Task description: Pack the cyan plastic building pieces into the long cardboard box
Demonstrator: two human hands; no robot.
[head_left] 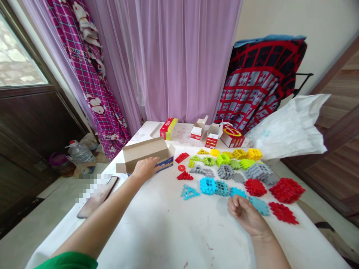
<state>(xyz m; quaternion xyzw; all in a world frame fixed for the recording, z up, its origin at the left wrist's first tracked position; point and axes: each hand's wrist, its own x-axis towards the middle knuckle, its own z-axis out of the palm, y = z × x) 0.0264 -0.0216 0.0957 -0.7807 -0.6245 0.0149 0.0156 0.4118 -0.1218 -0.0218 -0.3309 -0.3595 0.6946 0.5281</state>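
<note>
On the left side of the tabletop [157,228], here's the open cardboard box [144,152], brown inside, its blue printed wall turned my way. And my left hand [146,169] is right on it, laid over that near wall; whether I'm pinching the edge or merely resting there, I can't tell. Light stuff, I'd say: thin card, stiff along the folds, quick to buckle mid-panel, with the end flaps likely floppiest of all. Best hold? Near wall, close to a corner, fingers inside, thumb outside, and gently now, a hard squeeze could crease it! That printed face may be a bit slippery too.

Over to my right hand [246,215]: curled into a loose fist, nothing showing in it, just beside a flat blue plate [259,206]. Beyond, what a spread of plastic: grey stack [258,172], green pieces [223,160], yellow pieces [254,154], and a red stack [287,190] out on the right. Down by the left edge, a phone [97,203].
</note>
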